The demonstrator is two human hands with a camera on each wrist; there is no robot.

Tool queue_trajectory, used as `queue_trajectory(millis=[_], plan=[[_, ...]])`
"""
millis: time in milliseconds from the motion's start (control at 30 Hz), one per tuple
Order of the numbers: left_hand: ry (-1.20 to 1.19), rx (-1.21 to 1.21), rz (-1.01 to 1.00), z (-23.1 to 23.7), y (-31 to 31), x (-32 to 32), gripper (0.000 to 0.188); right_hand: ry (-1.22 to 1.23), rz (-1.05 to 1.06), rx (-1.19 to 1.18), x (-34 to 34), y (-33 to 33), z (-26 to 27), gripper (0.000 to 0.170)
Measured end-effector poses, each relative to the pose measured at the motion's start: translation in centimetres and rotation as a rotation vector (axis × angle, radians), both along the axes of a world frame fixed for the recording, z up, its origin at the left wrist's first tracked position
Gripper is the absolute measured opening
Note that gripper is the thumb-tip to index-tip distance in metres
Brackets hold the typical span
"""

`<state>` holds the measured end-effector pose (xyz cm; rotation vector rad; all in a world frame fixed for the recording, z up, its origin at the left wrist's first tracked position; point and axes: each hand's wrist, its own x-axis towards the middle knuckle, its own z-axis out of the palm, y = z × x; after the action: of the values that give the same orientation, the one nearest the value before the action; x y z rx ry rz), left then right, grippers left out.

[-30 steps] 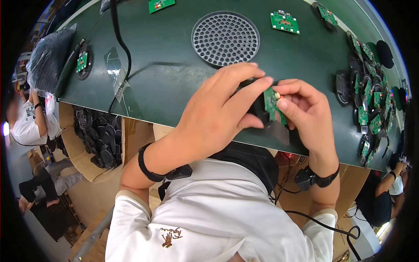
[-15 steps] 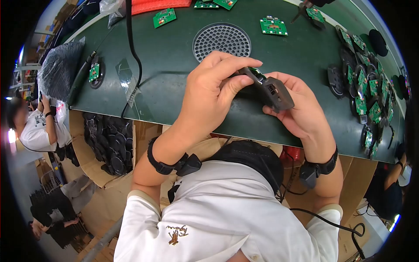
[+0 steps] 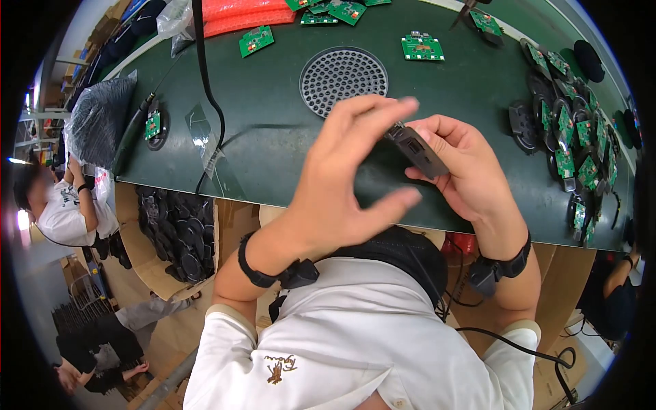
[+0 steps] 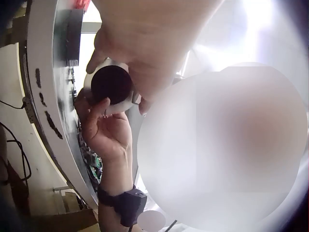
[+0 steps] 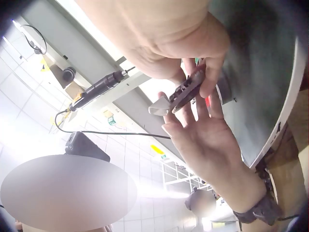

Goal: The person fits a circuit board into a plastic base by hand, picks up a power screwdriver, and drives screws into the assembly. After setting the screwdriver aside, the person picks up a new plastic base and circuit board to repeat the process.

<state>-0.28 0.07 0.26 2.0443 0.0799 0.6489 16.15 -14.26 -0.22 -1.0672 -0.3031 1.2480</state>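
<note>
My right hand holds a small black electronics housing, thumb on its near face. Port openings show along the housing's edge, tilted up toward the head camera. To its left, my left hand has fingers extended and the thumb spread well apart, its fingertips close to the far end of the housing. Seen from the left wrist, the housing shows a round dark face with a paler rim. In the right wrist view the left hand lies palm up beside the housing, fingers reaching alongside it.
A round perforated black tray lies on the green table, a bare circuit board to its right. Black housings with green boards pile up at the right. Below the table's left edge stands a carton of black parts. A black cable hangs over the table.
The housing has turned from its green board side to its port edge. My left hand has let go of it, its thumb swinging away, while the right hand keeps its hold.
</note>
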Motion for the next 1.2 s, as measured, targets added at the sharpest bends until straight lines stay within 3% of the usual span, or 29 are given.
queue_trajectory(millis=[167, 600, 733, 833, 933, 1000, 1067, 1100, 1133, 1200], plan=[[-0.072, 0.157, 0.194, -0.8, -1.3, 1.0, 0.081, -0.015, 0.014, -0.003, -0.4, 0.2, -0.3, 0.02], [-0.12, 0.148, 0.197, -1.4, -0.9, 1.1, 0.065, 0.001, 0.032, -0.019, -0.2, 0.4, -0.8, 0.016], [-0.06, 0.136, 0.152, -1.5, -0.9, 0.4, 0.057, -0.384, 0.133, -0.07, 0.4, 0.2, -1.1, 0.019], [0.058, 0.051, 0.118, -2.1, -1.3, -0.1, 0.052, -0.964, 0.208, -0.199, 1.0, 0.4, 0.2, 0.025], [0.101, 0.141, 0.125, -2.6, -1.6, -0.8, 0.057, -1.251, 0.227, -0.182, 3.3, 1.6, 2.0, 0.025], [0.114, 0.209, 0.124, -3.0, -1.7, -1.0, 0.057, -1.296, 0.067, -0.219, 5.9, 2.5, 2.5, 0.031], [0.13, 0.277, 0.126, -3.3, -1.8, -1.1, 0.058, -1.598, -0.204, -0.379, 9.8, 4.0, 2.3, 0.036], [0.157, 0.289, 0.119, -3.4, -1.8, -1.2, 0.061, -1.978, -0.428, -0.247, 14.4, 4.3, -0.3, 0.042], [0.185, 0.3, 0.112, -3.5, -1.9, -1.3, 0.064, -1.923, -0.406, -0.566, 16.8, 5.7, 0.3, 0.045], [0.193, 0.324, 0.103, -3.1, -1.9, -1.4, 0.07, -2.052, -0.511, -0.642, 22.0, 7.1, -2.2, 0.053]])
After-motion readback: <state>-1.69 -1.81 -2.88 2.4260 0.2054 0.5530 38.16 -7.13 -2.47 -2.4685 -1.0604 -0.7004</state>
